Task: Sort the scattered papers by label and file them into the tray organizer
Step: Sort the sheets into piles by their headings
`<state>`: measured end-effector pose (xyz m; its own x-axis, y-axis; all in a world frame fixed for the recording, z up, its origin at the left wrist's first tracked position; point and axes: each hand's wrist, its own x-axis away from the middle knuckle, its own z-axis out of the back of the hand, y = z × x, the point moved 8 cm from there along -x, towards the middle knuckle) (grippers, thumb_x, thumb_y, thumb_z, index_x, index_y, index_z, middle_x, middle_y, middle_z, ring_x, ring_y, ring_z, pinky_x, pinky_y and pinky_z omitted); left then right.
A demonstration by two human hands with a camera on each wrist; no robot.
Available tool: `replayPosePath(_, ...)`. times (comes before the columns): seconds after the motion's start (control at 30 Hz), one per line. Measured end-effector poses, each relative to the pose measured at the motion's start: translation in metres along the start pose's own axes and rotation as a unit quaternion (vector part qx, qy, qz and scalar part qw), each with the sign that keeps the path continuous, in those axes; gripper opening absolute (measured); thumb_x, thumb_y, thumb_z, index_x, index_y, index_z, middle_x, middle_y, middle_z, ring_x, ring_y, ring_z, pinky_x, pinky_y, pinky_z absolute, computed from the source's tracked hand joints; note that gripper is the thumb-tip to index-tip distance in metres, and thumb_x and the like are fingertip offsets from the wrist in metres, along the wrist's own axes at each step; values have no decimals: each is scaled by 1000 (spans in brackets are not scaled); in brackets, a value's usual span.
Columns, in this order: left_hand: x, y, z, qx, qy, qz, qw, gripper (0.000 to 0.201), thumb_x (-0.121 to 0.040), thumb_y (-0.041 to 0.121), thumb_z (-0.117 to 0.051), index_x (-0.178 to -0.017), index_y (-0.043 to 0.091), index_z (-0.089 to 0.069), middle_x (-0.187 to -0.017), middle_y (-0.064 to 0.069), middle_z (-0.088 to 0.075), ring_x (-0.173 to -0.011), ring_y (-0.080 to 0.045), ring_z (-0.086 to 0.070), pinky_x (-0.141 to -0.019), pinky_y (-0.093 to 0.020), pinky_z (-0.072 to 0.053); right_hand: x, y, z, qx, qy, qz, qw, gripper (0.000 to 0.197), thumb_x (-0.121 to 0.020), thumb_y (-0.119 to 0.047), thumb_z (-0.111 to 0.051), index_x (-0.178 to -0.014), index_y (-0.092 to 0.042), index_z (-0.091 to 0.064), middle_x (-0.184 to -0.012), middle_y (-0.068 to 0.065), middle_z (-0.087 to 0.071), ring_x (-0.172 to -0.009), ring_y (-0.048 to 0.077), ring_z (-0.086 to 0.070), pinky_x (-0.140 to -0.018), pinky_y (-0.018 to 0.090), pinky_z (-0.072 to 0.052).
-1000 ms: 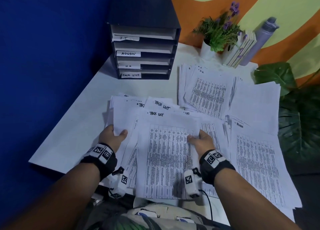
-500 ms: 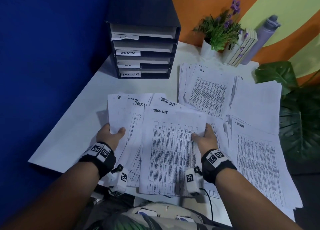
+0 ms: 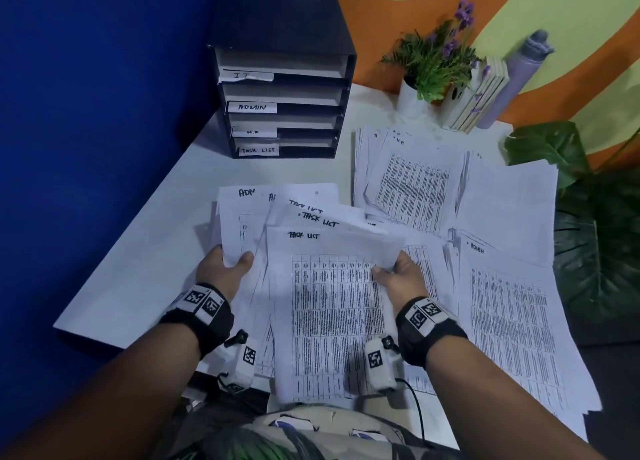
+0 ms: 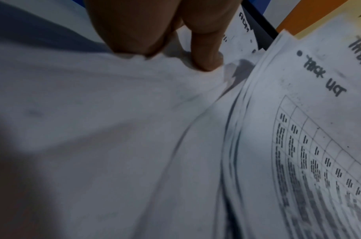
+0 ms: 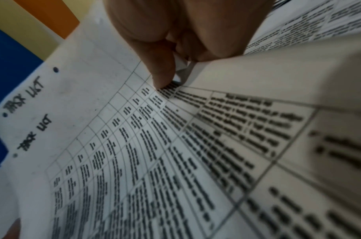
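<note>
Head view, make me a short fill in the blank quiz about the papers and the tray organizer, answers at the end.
1. The top sheet, pinched by the right hand, is labelled ____.
2. The tray organizer has its top slot labelled ____.
3. The left hand grips papers labelled ____.
4. The organizer's bottom slot reads ____.

Answers: TASK LIST; IT; ADMIN; TASK LIST

Head cam looks fwd and down over the counter (image 3: pixel 145 251). Both wrist cams sit v. close, facing along fingers (image 4: pixel 206 53); all share the TASK LIST sheets (image 3: pixel 329 321).
</note>
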<state>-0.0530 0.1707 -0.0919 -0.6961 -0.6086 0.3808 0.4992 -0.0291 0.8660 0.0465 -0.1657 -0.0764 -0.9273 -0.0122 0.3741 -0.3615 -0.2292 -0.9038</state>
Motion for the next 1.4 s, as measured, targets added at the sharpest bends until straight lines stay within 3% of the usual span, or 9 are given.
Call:
replayPosePath(0.23,3,11,1,-16,16,-9,1000,63,-93,-1,-50,-147,24,-28,-136,0,-50,-112,-18,-52,-97,-29,-40,4,-9,4,-8,13,2,1000,27,-86,-2,-64,-103,-23,-64,-99,7,-69,-100,28,-64,-91,40,-52)
replayPosePath(0.4,17,50,-10,-97,-4,-139,985,65,-98,29,-48,-153,19,-14,-159,-1,-14,-145,-15,-15,-116,-32,-18,10,-47,0,-46,14,52,998,28,-89,-7,-63,-111,-25,-65,-106,-5,-70,-103,18,-64,-88,33,-52)
replayPosePath(0.53,36,89,-31,25,-111,-185,976,38,-97,34,-49,-134,30,-39,-134,12,-51,-122,-4,-48,-101,-24,-36,28,-104,-3,-98,37,147,983,32,-91,-5,-60,-107,-32,-59,-107,-10,-70,-102,5,-65,-91,25,-51)
replayPosePath(0.67,48,130,-15,81,-1,-259,963,20,-99,26,-49,-82,31,-40,-80,12,-52,-66,13,-49,-63,-17,-41,59,-155,-11,-132,59,262,954,35,-92,3,-55,-102,-30,-48,-97,-11,-61,-85,-7,-60,-76,12,-48)
replayPosePath(0.77,46,133,-4,121,24,-279,952,14,-95,44,-52,-88,37,-43,-85,14,-55,-73,8,-52,-70,-22,-46,74,-156,-20,-86,49,295,950,37,-91,1,-56,-104,-31,-42,-94,-12,-59,-79,-7,-59,-69,18,-52)
replayPosePath(0.93,38,99,-18,81,-30,-198,976,35,-92,19,-62,-116,39,-46,-119,11,-60,-111,-12,-56,-96,-31,-43,73,-109,-41,104,11,241,965,42,-92,-17,-55,-123,-35,-32,-103,-12,-60,-89,17,-64,-78,51,-55)
replayPosePath(1.07,42,86,-26,13,-18,-159,987,42,-98,14,-50,-139,15,-41,-130,-4,-56,-119,-23,-53,-99,-33,-39,74,-102,-46,149,-26,206,967,41,-98,-21,-48,-134,-18,-28,-114,-5,-57,-98,17,-61,-93,44,-51)
replayPosePath(1.2,35,93,-36,48,-8,-133,990,38,-99,18,-48,-136,15,-42,-131,-9,-57,-119,-26,-55,-105,-41,-42,69,-116,-25,51,-22,134,989,44,-100,-23,-48,-140,-20,-29,-119,-26,-39,-107,-10,-46,-101,24,-36)
replayPosePath(1.4,31,92,-73,-4,-59,-166,984,44,-94,14,-55,-135,26,-42,-129,4,-51,-113,-14,-54,-87,-27,-47,40,-95,56,32,123,63,990,52,-98,-10,-50,-146,-12,-32,-146,10,-42,-112,9,-45,-94,23,-36)
